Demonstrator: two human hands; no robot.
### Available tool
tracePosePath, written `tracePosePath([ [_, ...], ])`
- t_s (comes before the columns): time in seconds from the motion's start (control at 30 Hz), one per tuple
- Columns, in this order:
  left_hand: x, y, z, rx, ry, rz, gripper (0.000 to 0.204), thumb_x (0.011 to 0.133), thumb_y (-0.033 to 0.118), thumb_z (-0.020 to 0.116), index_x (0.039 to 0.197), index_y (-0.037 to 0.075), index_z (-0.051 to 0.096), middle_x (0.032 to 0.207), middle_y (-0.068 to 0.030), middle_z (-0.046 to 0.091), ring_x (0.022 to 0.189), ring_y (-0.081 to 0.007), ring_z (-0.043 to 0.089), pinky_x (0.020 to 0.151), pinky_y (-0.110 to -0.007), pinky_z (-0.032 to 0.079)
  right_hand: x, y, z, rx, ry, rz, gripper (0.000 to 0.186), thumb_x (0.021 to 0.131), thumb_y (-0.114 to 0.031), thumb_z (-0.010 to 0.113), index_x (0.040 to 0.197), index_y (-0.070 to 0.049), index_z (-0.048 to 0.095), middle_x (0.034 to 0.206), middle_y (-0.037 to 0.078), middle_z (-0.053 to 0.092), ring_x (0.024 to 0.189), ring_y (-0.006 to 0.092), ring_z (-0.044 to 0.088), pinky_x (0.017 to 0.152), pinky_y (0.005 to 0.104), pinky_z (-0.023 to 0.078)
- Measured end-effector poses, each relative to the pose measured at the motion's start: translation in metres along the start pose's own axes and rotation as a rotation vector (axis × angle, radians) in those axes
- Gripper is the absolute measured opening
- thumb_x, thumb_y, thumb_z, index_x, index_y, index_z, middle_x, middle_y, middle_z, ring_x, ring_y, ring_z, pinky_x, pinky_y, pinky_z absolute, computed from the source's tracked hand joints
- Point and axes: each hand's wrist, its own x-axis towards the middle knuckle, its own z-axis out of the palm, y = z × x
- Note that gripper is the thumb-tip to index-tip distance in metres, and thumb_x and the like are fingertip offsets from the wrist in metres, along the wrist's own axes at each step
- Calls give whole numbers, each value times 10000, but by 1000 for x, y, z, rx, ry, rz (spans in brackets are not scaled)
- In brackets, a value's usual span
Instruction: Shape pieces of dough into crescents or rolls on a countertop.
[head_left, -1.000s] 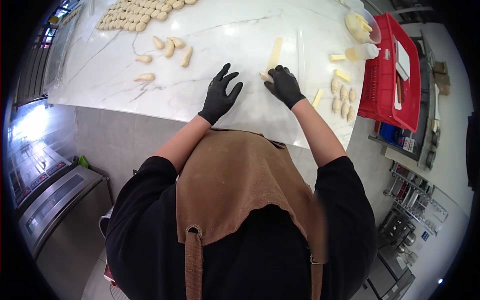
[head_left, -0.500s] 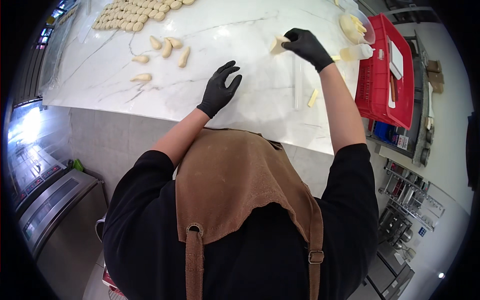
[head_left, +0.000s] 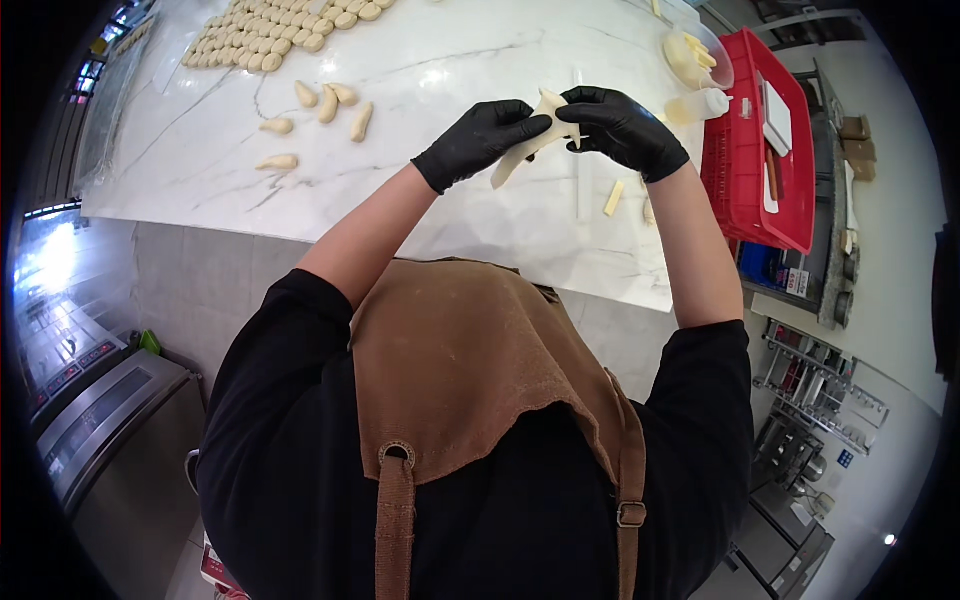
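Observation:
Both my hands wear black gloves and hold one flattened strip of pale dough point(head_left: 520, 158) above the marble table. My left hand point(head_left: 490, 138) pinches its left edge between thumb and fingers. On the other side, my right hand point(head_left: 615, 130) grips the dough's upper end, which spreads wider there. The lower end hangs free, narrowing toward the table edge. A translucent rolling rod point(head_left: 584, 190) lies just below my right hand. Beside it rests a pale yellow stick, perhaps butter point(head_left: 614, 198). Several tapered dough pieces point(head_left: 328, 104) lie to the left.
Rows of small dough rounds point(head_left: 270, 30) cover the far left of the marble table point(head_left: 400, 215). At the far right stand a clear bowl of yellow sticks point(head_left: 690, 60) and a squeeze bottle point(head_left: 698, 106). A red crate point(head_left: 740, 150) adjoins the table's right side.
My right hand has brought the dough strip nearer and slightly left. My left hand has moved up and right from the tabletop and now grips the dough too.

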Motion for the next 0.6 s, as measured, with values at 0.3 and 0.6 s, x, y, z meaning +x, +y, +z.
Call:
tracePosePath([
  [0.3,-36,-10,2,68,-65,-53,335,966,357,717,909,27,717,756,-45,673,632,-125,575,637,-239,471,-32,30,23,221,-67,135,261,931,-104,708,1158,22,674,985,115,696,824,165,678,741,277,582],
  [0.6,-47,9,-2,91,-140,-132,317,948,339,744,867,32,726,720,-30,673,623,-108,575,607,-232,459,-47,44,53,426,-110,122,257,959,-74,660,1192,36,650,1002,134,706,829,166,690,737,274,586],
])
